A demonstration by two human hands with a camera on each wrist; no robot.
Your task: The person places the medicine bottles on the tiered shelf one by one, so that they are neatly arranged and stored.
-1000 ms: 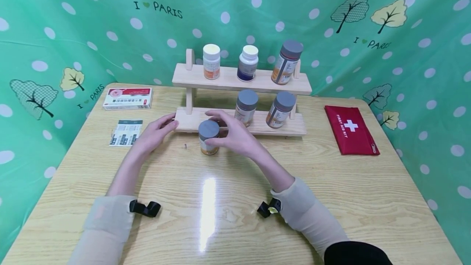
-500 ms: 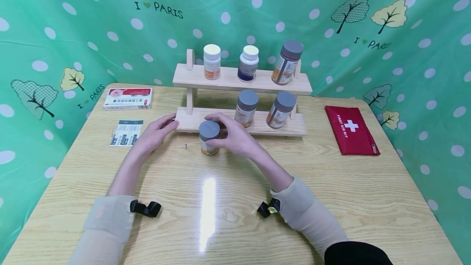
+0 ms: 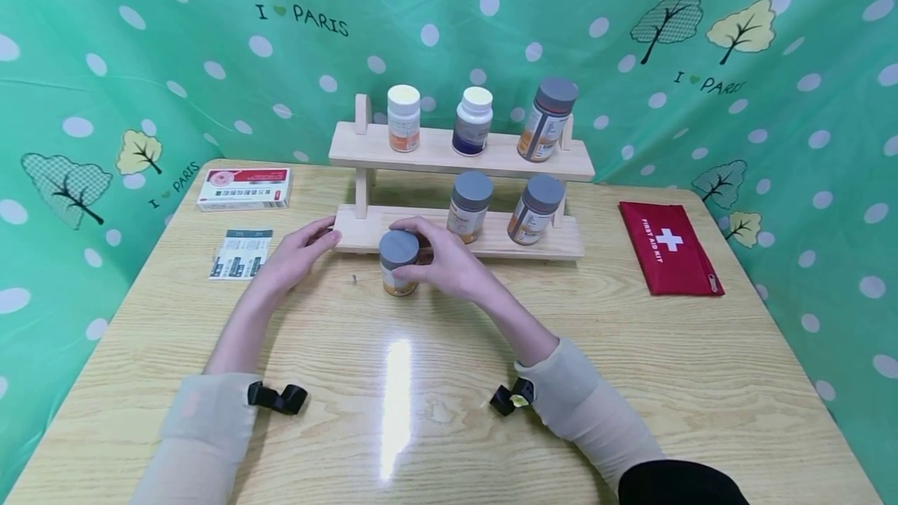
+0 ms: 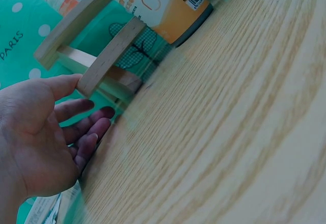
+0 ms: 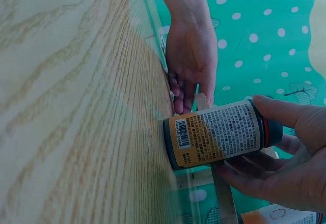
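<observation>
In the head view my right hand (image 3: 452,259) holds a grey-capped supplement bottle (image 3: 399,271), upright in front of the lower shelf's left half. The right wrist view shows the thumb by the dark cap and fingers along the far side of the bottle (image 5: 216,135), its orange and white label facing the camera. The bottle's base appears to rest on the table. My left hand (image 3: 291,256) touches the left end of a two-tier wooden rack (image 3: 361,228). In the left wrist view the thumb meets the board's end, with the other fingers (image 4: 86,127) loosely bent below.
Two grey-capped bottles (image 3: 470,209) stand on the lower shelf's right half. Above are two white-capped bottles (image 3: 404,119) and a larger grey-capped bottle (image 3: 547,119). A medicine box (image 3: 244,188) and blister pack (image 3: 241,254) lie left; a red first aid pouch (image 3: 669,248) lies right.
</observation>
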